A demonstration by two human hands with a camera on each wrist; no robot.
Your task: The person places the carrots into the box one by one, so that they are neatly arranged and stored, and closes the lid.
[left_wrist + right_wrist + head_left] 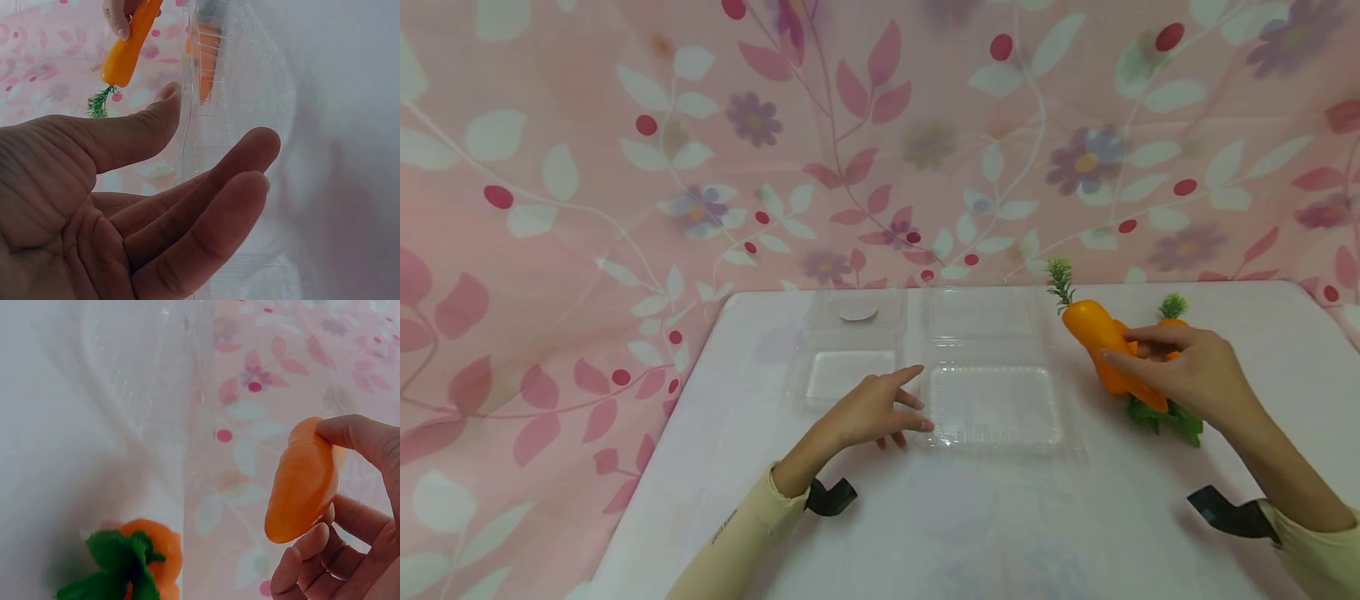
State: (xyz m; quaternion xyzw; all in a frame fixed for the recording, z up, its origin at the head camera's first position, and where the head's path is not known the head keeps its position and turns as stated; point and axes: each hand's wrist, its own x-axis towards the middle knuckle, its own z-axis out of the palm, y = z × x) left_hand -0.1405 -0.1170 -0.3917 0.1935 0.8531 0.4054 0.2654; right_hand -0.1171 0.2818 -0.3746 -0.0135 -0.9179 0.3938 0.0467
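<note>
My right hand (1198, 371) pinches an orange toy carrot (1090, 327) between thumb and fingers, above the right part of the table. Its feathery green top points away from me and its narrow end slants toward me. In the right wrist view the carrot (303, 487) hangs tilted in the fingers. My left hand (872, 412) has loosely spread fingers at the left edge of a clear plastic clamshell box (992, 408), which lies with its lid folded back. Whether the fingertips touch the rim I cannot tell. Nothing is held in the left hand (162, 212).
A smaller clear clamshell box (850, 375) lies lid back to the left of the larger one. Behind and below the right hand are more orange toy vegetables with green leaves (1165, 417), partly hidden. A pink floral cloth (880, 167) hangs behind the white table (970, 533).
</note>
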